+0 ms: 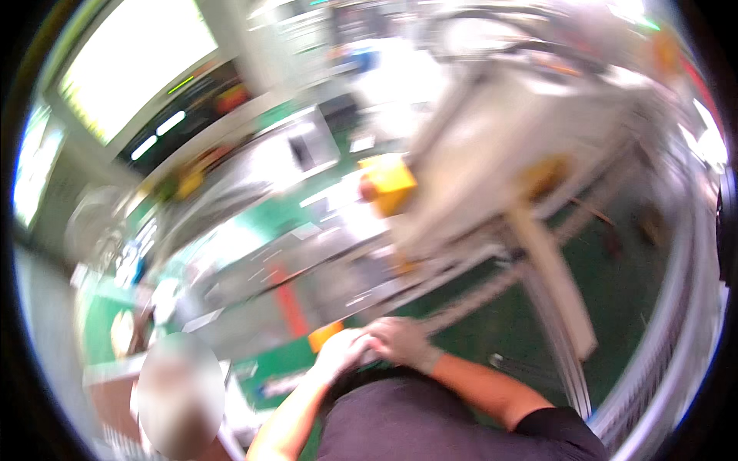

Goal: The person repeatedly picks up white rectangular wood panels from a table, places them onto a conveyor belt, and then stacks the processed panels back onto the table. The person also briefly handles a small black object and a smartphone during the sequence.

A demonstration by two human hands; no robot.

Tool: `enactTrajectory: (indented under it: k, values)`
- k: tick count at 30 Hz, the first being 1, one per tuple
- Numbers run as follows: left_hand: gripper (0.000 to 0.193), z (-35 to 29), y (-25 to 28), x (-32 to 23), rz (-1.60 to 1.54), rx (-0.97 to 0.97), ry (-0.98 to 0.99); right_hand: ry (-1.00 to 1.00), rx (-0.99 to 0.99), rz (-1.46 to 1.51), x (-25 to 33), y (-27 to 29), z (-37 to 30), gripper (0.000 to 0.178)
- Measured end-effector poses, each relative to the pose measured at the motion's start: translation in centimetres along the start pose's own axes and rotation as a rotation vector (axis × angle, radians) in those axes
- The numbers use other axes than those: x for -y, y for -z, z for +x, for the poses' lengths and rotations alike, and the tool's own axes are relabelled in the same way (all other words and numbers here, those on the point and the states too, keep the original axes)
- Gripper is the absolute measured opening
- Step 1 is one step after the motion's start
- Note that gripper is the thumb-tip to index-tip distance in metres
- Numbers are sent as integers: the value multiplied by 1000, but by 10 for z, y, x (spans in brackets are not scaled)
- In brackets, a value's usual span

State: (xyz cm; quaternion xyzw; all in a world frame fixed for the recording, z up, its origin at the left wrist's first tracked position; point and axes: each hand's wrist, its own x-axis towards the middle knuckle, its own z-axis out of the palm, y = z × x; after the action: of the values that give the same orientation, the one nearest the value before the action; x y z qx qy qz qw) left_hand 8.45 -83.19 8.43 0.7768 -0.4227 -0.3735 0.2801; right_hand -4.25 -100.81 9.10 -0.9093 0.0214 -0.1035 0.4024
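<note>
Head view. We take as landmark the yellow box (393, 184), which carries a rounded red part on its left side. Below the box, in front of the dark shirt (400, 419), we see the left hand (343, 352) and the right hand (403, 343) brought together, apparently touching at the fingers. The fingers look drawn in rather than spread; motion blur prevents us from telling whether anything lies between them.

The nearest distinct thing is an orange piece (325, 336), below and somewhat left of the box, just beside the left hand; we cannot tell whether the two touch. From its compact, blocky outline we judge it light and fairly stiff, with little risk of breaking. Its surface is too blurred for us to assess slipperiness. Opposite side edges would seem the soundest place to grasp it, with the fingers clear of its corners.

We note further a red strip (288, 307) below and left of the box, a pale bar (552, 280) below and right of it, and a broad greyish-white panel (492, 138) to its upper right.
</note>
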Motion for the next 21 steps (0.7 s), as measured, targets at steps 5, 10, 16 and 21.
enactTrajectory:
  k: [5,10,16,21]
  values:
    - [33,-143,11,84,355,-449,109,214,362,-255,69,-51,27,22]
    - [36,-288,11,172,132,-1056,495,115,296,-265,104,-102,30,26]
    - [28,-425,-1,322,-1050,-1801,584,107,293,-315,143,-154,53,26]
    - [31,-564,43,438,-1337,-2052,443,57,252,-226,180,-212,72,27]
